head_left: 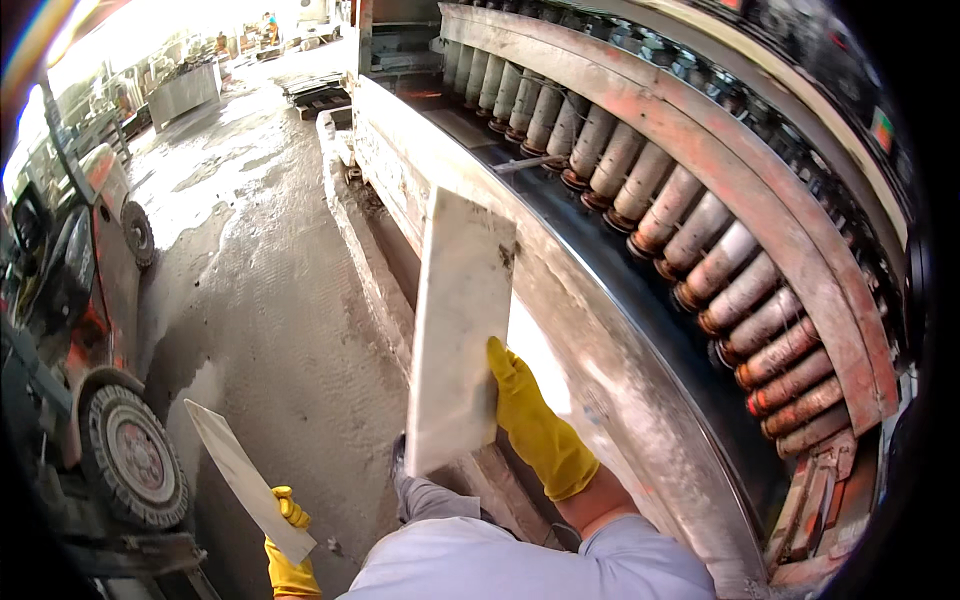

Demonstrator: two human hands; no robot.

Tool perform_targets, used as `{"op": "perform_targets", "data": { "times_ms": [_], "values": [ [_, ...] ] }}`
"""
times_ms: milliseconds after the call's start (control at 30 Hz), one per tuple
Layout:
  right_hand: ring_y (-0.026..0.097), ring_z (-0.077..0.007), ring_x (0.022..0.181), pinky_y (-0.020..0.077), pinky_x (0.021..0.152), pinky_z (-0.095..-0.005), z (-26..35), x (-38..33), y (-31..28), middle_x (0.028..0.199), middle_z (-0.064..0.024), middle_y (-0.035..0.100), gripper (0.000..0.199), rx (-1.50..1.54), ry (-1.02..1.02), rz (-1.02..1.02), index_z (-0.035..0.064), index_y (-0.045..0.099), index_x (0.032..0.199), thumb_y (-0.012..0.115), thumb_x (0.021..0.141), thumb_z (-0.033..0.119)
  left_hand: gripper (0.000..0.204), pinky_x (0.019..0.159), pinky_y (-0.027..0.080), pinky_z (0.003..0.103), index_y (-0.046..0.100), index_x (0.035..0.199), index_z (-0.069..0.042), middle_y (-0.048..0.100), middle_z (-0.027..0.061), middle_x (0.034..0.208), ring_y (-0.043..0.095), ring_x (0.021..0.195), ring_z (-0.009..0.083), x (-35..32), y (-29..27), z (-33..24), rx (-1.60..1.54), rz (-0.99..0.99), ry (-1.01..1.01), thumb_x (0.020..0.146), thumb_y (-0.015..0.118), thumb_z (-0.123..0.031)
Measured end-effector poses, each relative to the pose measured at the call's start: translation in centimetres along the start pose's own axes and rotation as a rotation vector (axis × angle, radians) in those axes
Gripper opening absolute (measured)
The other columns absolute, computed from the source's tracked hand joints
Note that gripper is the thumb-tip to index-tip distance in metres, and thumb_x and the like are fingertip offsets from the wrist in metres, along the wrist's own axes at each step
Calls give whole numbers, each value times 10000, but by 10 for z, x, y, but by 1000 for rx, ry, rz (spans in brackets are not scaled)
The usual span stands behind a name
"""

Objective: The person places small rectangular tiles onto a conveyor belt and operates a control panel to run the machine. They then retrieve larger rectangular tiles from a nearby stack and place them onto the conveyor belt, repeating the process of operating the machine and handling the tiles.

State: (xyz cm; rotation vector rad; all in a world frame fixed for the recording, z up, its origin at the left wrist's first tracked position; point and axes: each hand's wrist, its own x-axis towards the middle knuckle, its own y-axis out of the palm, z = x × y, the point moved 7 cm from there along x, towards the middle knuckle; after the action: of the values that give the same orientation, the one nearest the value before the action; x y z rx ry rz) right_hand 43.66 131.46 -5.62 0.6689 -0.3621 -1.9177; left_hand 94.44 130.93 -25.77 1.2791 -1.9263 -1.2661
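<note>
Near the machine [720, 140], two gloved hands each held a pale stone slab. The left hand [285, 572], farther out from the machine, was curled round the lower end of the narrow slab [240, 470], which slanted over the wet floor [270, 330]. The right hand [525, 410], alongside the machine, gripped the right edge of the broad slab [460, 320], raised before the machine's pale side wall [590, 290]; whether slab and wall touched could not be told. By judgement, lifting was done for both slabs and setting down was left, since neither had been released. Beyond the broad slab, the machine's row of cylinders [690, 235] stood above its dark bed [660, 310]. Across the floor from the machine stood a wheeled vehicle [105, 240].
</note>
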Motion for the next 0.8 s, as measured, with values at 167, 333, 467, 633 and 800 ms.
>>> {"op": "perform_targets", "data": {
  "times_ms": [167, 333, 467, 633, 800],
  "values": [
    [700, -158, 1054, 550, 949, -330, 22, 153, 62, 1192, -53, 746, 494, 35, 153, -11, 62, 658, 1364, 643, 1053, 446, 512, 552, 336, 343, 509, 1445, 23, 461, 21, 755, 381, 560, 140, 121, -37, -64, -46, 118, -50, 1071, 523, -326],
    [722, -187, 1036, 568, 943, -336, 90, 274, 129, 1197, -72, 752, 457, 101, 164, 20, 58, 648, 1378, 623, 1063, 388, 579, 556, 353, 356, 423, 1508, 19, 437, 15, 744, 402, 553, 128, 212, -25, -117, 200, 80, 129, 1047, 617, -272],
    [731, -193, 1024, 581, 927, -336, 131, 400, 136, 1183, -79, 755, 451, -2, 149, -62, 36, 657, 1354, 638, 1052, 371, 500, 510, 327, 371, 468, 1482, 17, 338, -18, 639, 338, 490, 135, 319, -11, -145, 180, -631, 75, 1079, 487, -279],
    [736, -196, 1007, 582, 908, -327, 184, 545, 113, 1157, -94, 760, 431, -114, 85, -278, 23, 684, 1308, 657, 1041, 359, 482, 485, 337, 318, 425, 1485, 22, 393, 0, 695, 392, 500, 113, 532, -113, -227, 316, 122, -7, 1093, 544, -232],
    [742, -200, 991, 581, 905, -317, 244, 650, 61, 1151, -99, 767, 437, -170, 58, -521, 14, 705, 1288, 677, 1029, 365, 415, 425, 315, 273, 577, 1314, -29, 375, -33, 607, 372, 442, 98, 840, -23, -227, 476, 110, -52, 1081, 571, -373]
  ]
}}
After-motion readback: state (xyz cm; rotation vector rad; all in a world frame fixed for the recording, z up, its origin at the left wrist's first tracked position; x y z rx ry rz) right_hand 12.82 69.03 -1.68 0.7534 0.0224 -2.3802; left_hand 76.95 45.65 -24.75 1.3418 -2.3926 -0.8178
